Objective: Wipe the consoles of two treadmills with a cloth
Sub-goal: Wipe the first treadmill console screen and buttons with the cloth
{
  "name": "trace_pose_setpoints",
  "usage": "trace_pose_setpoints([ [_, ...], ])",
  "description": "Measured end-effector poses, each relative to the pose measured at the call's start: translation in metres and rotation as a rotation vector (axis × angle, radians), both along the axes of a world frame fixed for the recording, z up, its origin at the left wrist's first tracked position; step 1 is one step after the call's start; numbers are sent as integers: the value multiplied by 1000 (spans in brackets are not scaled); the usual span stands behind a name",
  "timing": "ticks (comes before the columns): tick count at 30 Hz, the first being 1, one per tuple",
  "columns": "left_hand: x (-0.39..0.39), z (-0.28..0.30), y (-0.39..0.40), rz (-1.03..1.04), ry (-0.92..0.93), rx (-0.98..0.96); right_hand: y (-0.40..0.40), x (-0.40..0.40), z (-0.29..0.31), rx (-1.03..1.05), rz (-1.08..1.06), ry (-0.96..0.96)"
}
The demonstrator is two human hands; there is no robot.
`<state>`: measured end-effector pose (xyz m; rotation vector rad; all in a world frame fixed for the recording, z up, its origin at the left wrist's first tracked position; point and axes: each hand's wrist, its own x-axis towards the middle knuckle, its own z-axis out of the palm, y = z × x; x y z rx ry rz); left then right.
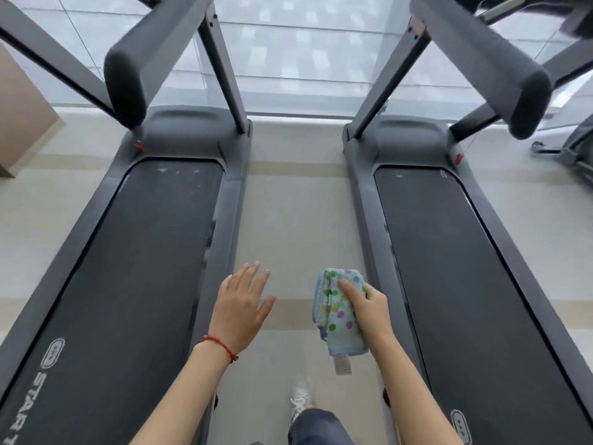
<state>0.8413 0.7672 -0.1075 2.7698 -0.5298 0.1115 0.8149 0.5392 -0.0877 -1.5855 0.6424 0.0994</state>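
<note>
Nearest the head camera, the right hand (pixel 369 308) gripped a folded pale-blue cloth with coloured dots (pixel 338 311); the left hand (pixel 242 305) hung spread and empty. Both consoles lay ahead and above, out of frame, beyond the grey padded handrails (pixel 526 88); neither dark-belted treadmill (pixel 449 252) was nearer.

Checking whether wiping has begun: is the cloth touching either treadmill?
Apart. The head view shows the cloth held in the right hand over the floor between the left treadmill and right treadmill.
</note>
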Motion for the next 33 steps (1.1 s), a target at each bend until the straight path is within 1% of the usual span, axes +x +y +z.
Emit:
trace_pose_setpoints([
  [5, 78, 12, -33, 1, 23, 13, -29, 82, 14, 7, 14, -18],
  [11, 173, 28, -56, -9, 12, -29, -58, 176, 30, 10, -8, -62],
  [18, 324, 30, -79, -88, -11, -42, -76, 305, 31, -6, -99, -91],
  [23, 430, 45, -97, -165, -31, -47, -84, 393, 49, 17, -180, -123],
  [28, 523, 64, -123, -240, -107, -69, -104, 465, 72, 8, -252, -170],
  [33, 601, 78, -170, -305, -183, -95, -141, 530, 87, -11, -319, -226],
])
